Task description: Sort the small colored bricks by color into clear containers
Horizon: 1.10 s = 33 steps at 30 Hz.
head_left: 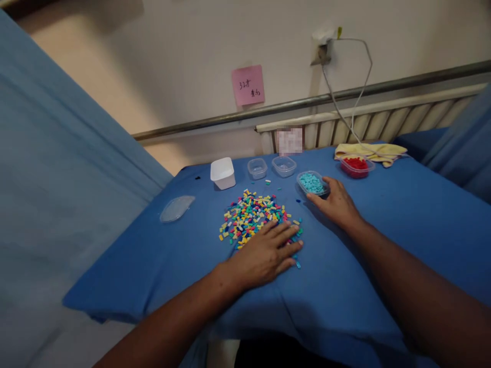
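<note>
the left hand [264,253] is laid flat, fingers spread wide, on the lower right edge of the pile of mixed coloured beads [251,214] at mid-frame, seemingly to keep pieces from scattering over the blue cloth [383,230]. the right hand [335,202] is curled loosely against the tub of light blue beads [312,183], steadying it (nothing visibly pinched). two empty clear tubs [270,167] and a tub of red beads [356,165] are lined up behind.
</note>
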Each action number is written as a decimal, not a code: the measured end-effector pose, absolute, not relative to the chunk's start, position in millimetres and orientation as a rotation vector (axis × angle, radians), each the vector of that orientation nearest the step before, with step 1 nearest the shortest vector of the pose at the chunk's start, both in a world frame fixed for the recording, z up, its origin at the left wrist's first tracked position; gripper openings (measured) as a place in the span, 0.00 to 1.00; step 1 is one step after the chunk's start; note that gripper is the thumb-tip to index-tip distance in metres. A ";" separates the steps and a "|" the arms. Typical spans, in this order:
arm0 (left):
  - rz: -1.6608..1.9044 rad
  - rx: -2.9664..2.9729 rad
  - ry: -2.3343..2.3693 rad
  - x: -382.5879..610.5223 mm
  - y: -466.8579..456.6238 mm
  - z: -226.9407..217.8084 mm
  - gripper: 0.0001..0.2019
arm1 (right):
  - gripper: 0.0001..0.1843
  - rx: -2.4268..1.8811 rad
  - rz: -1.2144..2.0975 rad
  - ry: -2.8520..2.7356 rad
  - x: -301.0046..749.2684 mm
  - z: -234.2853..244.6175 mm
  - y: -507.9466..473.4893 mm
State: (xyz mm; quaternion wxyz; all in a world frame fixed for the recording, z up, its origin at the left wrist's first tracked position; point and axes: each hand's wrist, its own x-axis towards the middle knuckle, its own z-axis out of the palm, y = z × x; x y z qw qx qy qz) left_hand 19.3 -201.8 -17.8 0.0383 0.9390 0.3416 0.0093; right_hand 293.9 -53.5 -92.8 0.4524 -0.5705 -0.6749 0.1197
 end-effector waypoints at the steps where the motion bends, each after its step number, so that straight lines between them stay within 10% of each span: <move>1: 0.024 2.884 1.119 14.9 -192.7 -17.2 0.27 | 0.45 -1.422 0.294 -1.664 293.5 -92.6 -53.0; 18: 1.056 2.010 1.808 -111.6 -102.6 -36.6 0.37 | 0.48 -1.627 0.282 -1.426 321.1 -100.5 -16.4; 33: 1.045 2.050 1.692 -109.3 -105.2 -45.8 0.31 | 0.48 -1.598 0.229 -1.390 350.2 -102.4 28.9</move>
